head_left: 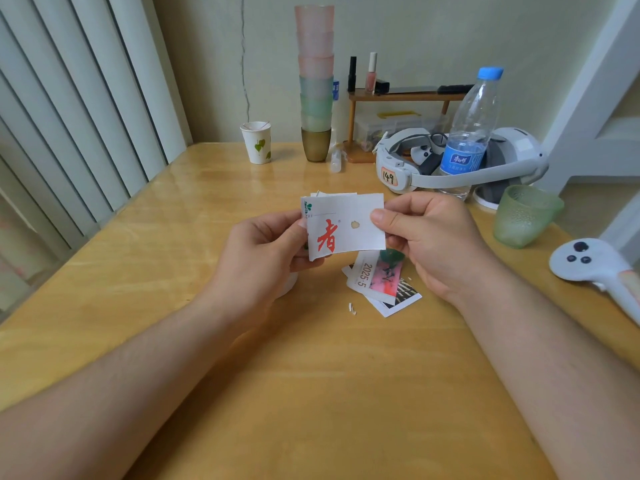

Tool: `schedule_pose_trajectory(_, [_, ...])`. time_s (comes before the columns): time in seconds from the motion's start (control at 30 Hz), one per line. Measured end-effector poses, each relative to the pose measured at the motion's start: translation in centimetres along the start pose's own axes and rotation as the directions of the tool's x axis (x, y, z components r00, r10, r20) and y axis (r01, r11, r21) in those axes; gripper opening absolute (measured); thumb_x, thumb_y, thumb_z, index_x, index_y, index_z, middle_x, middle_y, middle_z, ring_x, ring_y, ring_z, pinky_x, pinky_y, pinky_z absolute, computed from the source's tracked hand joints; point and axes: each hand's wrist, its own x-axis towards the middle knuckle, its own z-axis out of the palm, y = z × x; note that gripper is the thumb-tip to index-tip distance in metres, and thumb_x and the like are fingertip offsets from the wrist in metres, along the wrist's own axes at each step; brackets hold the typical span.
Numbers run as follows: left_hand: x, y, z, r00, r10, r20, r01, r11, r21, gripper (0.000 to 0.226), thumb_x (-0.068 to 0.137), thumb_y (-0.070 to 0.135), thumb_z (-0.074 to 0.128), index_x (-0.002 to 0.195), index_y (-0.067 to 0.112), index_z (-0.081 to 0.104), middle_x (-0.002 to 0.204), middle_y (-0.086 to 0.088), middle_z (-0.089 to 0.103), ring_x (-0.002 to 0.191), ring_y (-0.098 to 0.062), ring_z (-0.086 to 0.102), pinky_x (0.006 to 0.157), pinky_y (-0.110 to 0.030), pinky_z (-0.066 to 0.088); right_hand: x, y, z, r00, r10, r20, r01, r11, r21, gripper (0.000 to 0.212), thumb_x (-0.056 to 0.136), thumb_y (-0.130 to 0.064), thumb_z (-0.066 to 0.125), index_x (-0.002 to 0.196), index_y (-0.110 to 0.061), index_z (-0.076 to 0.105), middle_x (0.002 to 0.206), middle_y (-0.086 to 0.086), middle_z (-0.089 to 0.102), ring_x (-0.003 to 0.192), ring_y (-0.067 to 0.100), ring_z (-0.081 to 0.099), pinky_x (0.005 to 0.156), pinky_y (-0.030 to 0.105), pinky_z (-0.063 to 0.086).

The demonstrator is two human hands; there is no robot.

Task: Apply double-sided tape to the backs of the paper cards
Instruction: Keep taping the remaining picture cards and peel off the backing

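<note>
Above the wooden table I hold a white paper card with a red character and a small torn hole. My left hand pinches its left edge, with more cards stacked behind it. My right hand pinches its right edge between thumb and fingers. Under my hands a small pile of cards lies on the table, the top one printed "2025.5". A white roll, partly hidden under my left hand, sits on the table. A green object peeks out below the held card.
At the back stand a paper cup, a tall stack of plastic cups, a small wooden shelf, a white headset and a water bottle. A green glass cup and a white controller lie right. Paper scraps lie nearby.
</note>
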Motion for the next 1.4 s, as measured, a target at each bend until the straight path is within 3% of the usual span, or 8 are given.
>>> schedule_pose_trajectory(0.23, [0.0,0.4,0.0,0.998,-0.062,0.009,0.063,0.995,-0.081,0.032,0.109,0.005,0.045,0.109,0.013,0.076,0.097,-0.017,0.08,0.09,-0.027,0.077,0.08,-0.035,0.065,-0.5,-0.8,0.2,1.0,-0.026,0.005,0.026,1.0,-0.002,0.019,0.084,-0.002,0.081,0.071,-0.014,0.075,0.063,-0.005,0.07,0.06,0.009,0.061,0.068,0.028,0.051])
schedule_pose_trajectory(0.37, [0.1,0.4,0.0,0.997,-0.075,0.005,0.076,0.992,-0.1,0.036,0.109,0.005,0.04,0.11,0.009,0.075,0.102,-0.016,0.08,0.094,-0.031,0.078,0.082,-0.037,0.065,-0.7,-1.0,0.2,1.0,-0.014,-0.012,0.014,1.0,-0.014,0.018,0.085,-0.002,0.079,0.072,-0.012,0.074,0.064,-0.006,0.071,0.057,0.005,0.063,0.068,0.027,0.051])
schedule_pose_trajectory(0.57, [-0.2,0.2,0.4,0.998,-0.059,0.008,0.059,0.998,0.0,0.022,0.108,0.012,0.054,0.108,0.016,0.076,0.099,-0.006,0.082,0.092,-0.027,0.079,0.083,-0.033,0.065,-0.8,-1.3,0.2,1.0,0.01,-0.022,-0.011,1.0,-0.011,0.015,0.084,0.0,0.078,0.073,-0.009,0.073,0.063,-0.004,0.071,0.061,0.007,0.063,0.067,0.026,0.05])
schedule_pose_trajectory(0.7, [-0.3,0.3,0.5,0.998,-0.056,0.008,0.056,0.998,0.0,0.022,0.108,0.016,0.055,0.106,0.017,0.076,0.099,-0.004,0.082,0.089,-0.026,0.079,0.081,-0.034,0.065,-0.8,-1.3,0.3,1.0,0.011,-0.017,-0.011,1.0,-0.018,0.018,0.083,0.002,0.075,0.069,-0.008,0.072,0.063,-0.002,0.071,0.067,0.013,0.064,0.066,0.027,0.049])
schedule_pose_trajectory(1.0, [-0.3,0.5,0.6,0.996,-0.087,-0.025,0.086,0.996,-0.023,0.023,0.108,0.018,0.055,0.104,0.01,0.076,0.097,-0.007,0.082,0.086,-0.028,0.08,0.078,-0.036,0.066,-1.0,-1.2,0.3,0.999,-0.049,-0.003,0.048,0.992,-0.119,0.027,0.084,0.0,0.076,0.061,-0.013,0.072,0.064,-0.004,0.072,0.064,0.008,0.066,0.066,0.026,0.052])
schedule_pose_trajectory(1.13, [-0.3,0.7,0.6,0.994,-0.105,-0.035,0.104,0.994,-0.035,0.025,0.108,0.018,0.055,0.102,0.005,0.075,0.097,-0.008,0.081,0.084,-0.028,0.079,0.076,-0.035,0.066,-1.1,-1.2,0.4,0.996,-0.088,-0.01,0.085,0.981,-0.176,0.02,0.083,-0.006,0.08,0.065,-0.014,0.075,0.067,-0.005,0.072,0.067,0.007,0.064,0.072,0.033,0.053])
schedule_pose_trajectory(1.3, [-0.3,0.7,0.6,0.994,-0.1,-0.045,0.098,0.994,-0.041,0.025,0.108,0.018,0.055,0.099,0.005,0.075,0.094,-0.009,0.081,0.081,-0.027,0.079,0.075,-0.035,0.066,-1.1,-1.1,0.4,0.993,-0.116,-0.021,0.109,0.974,-0.196,0.016,0.082,-0.008,0.084,0.071,-0.016,0.076,0.068,-0.007,0.073,0.067,0.006,0.066,0.071,0.027,0.055])
schedule_pose_trajectory(1.4, [-0.3,0.8,0.8,0.993,-0.102,-0.052,0.099,0.994,-0.053,0.026,0.108,0.017,0.055,0.098,0.003,0.075,0.092,-0.01,0.081,0.078,-0.027,0.079,0.074,-0.033,0.066,-1.0,-1.0,0.4,0.992,-0.123,-0.028,0.115,0.972,-0.205,0.017,0.08,-0.008,0.086,0.07,-0.016,0.075,0.07,-0.005,0.074,0.072,0.01,0.07,0.075,0.03,0.059])
